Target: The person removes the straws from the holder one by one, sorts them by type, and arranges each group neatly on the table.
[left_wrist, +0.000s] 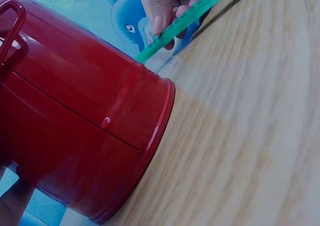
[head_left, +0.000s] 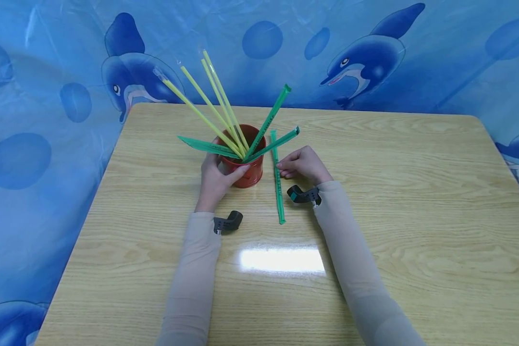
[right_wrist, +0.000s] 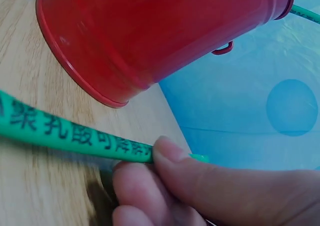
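A red metal bucket (head_left: 251, 178) stands on the table, with several yellow straws (head_left: 199, 91) in clear wrappers and several green-wrapped straws (head_left: 270, 117) leaning out of it. My left hand (head_left: 212, 182) holds the bucket by its left side, thumb across the front and fingers partly hidden behind it. To the right of the bucket, my right hand (head_left: 304, 165) pinches another green-wrapped straw (head_left: 278, 192) between thumb and fingers. In the right wrist view, dark printed characters run along this straw (right_wrist: 70, 133). It is apart from the table in the left wrist view, casting a shadow below.
The wooden table (head_left: 415, 230) spreads out on both sides and towards me. Behind it hangs a blue sheet (head_left: 225, 29) with dolphins printed on it. A small black camera sits on each wrist. A bright reflection (head_left: 281, 260) shows on the tabletop between my forearms.
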Demonstrator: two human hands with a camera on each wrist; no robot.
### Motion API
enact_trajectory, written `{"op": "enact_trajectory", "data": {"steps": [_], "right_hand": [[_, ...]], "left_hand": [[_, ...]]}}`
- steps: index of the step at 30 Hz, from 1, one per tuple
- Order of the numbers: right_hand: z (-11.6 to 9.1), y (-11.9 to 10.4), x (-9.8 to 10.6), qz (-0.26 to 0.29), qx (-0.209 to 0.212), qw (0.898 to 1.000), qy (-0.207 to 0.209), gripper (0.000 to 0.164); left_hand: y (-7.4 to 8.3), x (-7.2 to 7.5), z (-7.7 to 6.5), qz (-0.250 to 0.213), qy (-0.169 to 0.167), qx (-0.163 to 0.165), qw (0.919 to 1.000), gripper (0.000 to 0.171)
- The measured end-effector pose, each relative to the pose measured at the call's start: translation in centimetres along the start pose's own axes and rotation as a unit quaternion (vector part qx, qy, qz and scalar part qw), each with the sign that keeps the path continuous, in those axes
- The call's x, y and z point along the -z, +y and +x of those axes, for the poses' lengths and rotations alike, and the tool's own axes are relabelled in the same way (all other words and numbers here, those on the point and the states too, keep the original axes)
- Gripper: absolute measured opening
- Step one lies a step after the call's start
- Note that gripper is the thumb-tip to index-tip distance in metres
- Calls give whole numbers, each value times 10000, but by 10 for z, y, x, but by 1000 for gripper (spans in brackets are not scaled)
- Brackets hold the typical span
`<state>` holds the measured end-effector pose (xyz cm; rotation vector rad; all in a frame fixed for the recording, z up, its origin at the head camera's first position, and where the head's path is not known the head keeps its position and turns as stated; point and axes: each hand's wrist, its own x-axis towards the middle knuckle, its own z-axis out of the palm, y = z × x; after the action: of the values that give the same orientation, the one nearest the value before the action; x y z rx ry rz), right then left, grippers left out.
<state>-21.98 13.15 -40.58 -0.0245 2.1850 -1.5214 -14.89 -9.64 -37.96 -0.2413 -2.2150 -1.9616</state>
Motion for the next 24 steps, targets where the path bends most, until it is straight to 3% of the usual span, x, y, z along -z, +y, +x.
{"op": "enact_trajectory", "data": {"steps": [16, 24], "right_hand": [[0, -2, 0, -570, -226, 9978, 242, 21], [-4, -6, 3, -568, 146, 9966, 576, 20]], "left_hand": [[0, 1, 0, 27, -5, 37, 10000, 73], [0, 1, 0, 29, -52, 94, 9999, 70]]}}
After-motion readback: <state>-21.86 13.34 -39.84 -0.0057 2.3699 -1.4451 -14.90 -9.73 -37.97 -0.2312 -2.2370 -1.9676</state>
